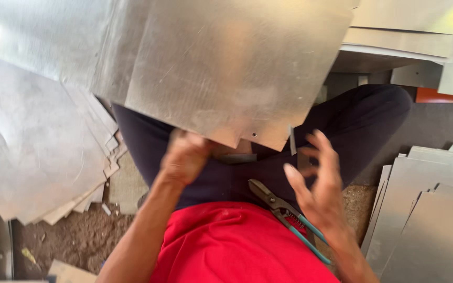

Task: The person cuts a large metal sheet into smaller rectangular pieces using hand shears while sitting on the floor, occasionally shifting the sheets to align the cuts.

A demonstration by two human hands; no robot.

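Seated worker, legs crossed, dark trousers [205, 173] and red shirt [237, 246]. Landmark: the large metal sheet [226, 68] held over the lap.

Left hand [184, 157] grips the near edge of that sheet from underneath, fingers curled tight around it, apparently a closed fist hold that carries the weight and keeps the sheet tilted up off the knees. The fingertips themselves are tucked behind the metal, so how far they wrap I cannot tell.

Right hand [318, 183] sits below the sheet's near right corner, not touching it. Fingers spread and bent, palm open, motion-blurred; it holds nothing. A narrow metal strip [292, 140] hangs just under the sheet's edge, beside this hand; whether it is attached or loose is unclear.

Tin snips [284, 215] with teal grips lie on the lap below the sheet, blades pointing toward the left hand, handles by the right wrist, probably parked there for easy reach.

Left of the sheet: a fanned stack of cut sheets [38, 157] on the dirt floor [79, 238]. Below and right of it: another pile of sheets [431, 215]. Above right: more flat stock [410, 31].
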